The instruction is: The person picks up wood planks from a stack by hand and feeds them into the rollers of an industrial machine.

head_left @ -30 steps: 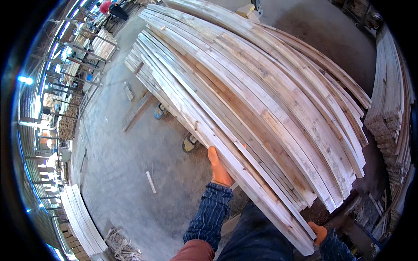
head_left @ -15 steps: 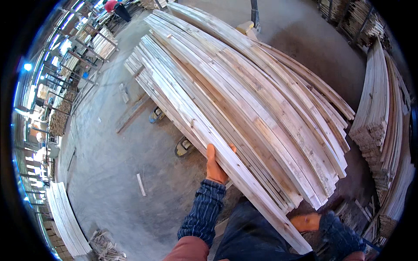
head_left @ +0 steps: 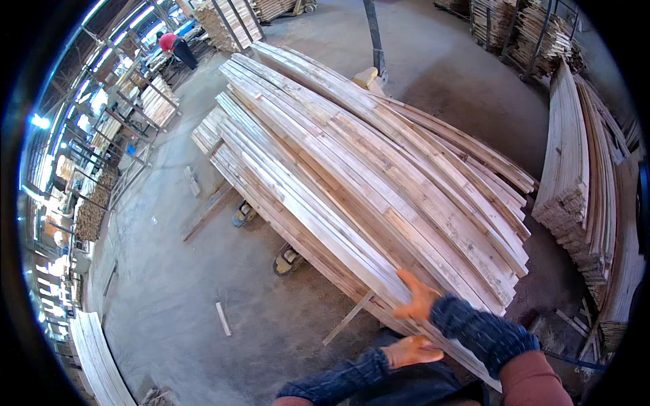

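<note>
A stack of long pale wooden boards [head_left: 365,176] slants across the middle, its near end by my body. My right hand [head_left: 416,299], in an orange glove, lies on the boards at the near left side of the stack, fingers apart. Just below it, my left hand [head_left: 409,352], also gloved in orange, is at the outer edge of the boards, its fingers stretched loosely to the right. A whitish board [head_left: 298,203] lies along the left part of the stack. Under the near edge a thin wooden strip [head_left: 349,318] sticks out to the left.
Yellowish wheels [head_left: 287,260] show below the stack's left side. A timber beam [head_left: 210,210] and a short wood strip [head_left: 223,319] lie on the concrete floor. More board piles [head_left: 565,162] stand at right. A dark post [head_left: 374,37] rises behind; a person [head_left: 179,49] bends far left.
My left hand has let go of the whitish board, which now lies on the stack, and has moved down and right. My right hand has come up onto the boards. The view has shifted.
</note>
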